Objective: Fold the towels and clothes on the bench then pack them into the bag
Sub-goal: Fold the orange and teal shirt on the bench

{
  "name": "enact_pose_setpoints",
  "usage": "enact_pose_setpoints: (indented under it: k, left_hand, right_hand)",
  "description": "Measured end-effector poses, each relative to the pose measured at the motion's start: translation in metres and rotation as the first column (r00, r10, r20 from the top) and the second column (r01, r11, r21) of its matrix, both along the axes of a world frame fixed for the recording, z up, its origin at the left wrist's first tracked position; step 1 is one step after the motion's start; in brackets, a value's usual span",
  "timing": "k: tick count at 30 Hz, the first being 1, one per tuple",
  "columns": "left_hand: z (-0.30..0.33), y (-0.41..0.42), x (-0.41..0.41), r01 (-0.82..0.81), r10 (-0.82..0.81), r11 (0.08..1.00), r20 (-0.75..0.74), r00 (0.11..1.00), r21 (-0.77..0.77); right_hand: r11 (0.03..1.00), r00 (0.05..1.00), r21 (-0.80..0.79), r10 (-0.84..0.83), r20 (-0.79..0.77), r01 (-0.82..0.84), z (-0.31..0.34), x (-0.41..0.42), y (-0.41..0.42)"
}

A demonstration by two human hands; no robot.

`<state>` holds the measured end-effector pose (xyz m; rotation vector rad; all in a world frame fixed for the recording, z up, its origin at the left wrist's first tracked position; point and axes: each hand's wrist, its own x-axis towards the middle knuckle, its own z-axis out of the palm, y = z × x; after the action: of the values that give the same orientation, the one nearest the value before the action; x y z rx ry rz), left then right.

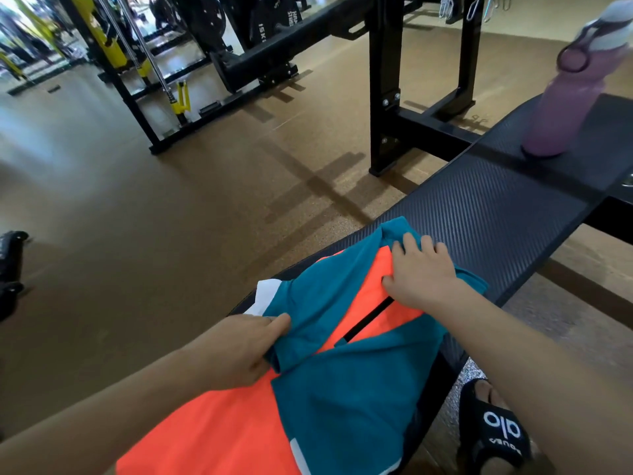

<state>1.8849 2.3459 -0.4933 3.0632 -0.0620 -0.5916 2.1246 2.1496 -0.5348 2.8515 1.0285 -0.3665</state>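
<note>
On bench [486, 207], L hand [236, 351] fingers pinch teal/orange shirt [342, 382] fold; R hand [424, 272] fingers spread, pressing shirt's far end, w/ purple bottle [561, 108] beyond.

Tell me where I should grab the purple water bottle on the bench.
Take the purple bottle around its plain middle, coming from the near side. It stands upright on the bench with bare padding in front, and the lid's loop up top is a poorer hold.
</note>
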Motion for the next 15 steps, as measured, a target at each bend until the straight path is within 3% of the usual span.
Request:
enact_pose_setpoints:
  k: [5, 9, 12, 15]
  left_hand:
    - [-0.004, -0.011, 0.006, -0.193, 0.196, 0.955, -0.01, 0.981, -0.225]
    - [-0.009, -0.016, 0.013, -0.075, 0.085, 0.986, 0.062, 0.994, -0.148]
    - [-0.018, -0.013, 0.007, -0.058, 0.061, 0.995, 0.037, 0.997, -0.086]
    - [-0.032, -0.007, -0.011, 0.042, -0.042, 0.996, -0.003, 0.999, -0.079]
  right_hand:
    - [0.991, 0.996, 0.107, 0.071, 0.046, -0.075, 0.007, -0.005, 0.0]
    - [0.903, 0.945, 0.286, 0.327, 0.023, -0.32, 0.007, -0.017, 0.007]
    - [0.866, 0.886, 0.224, 0.463, -0.026, -0.446, 0.002, -0.029, 0.009]
    - [0.898, 0.895, 0.089, 0.439, -0.086, -0.432, -0.001, -0.031, 0.008]
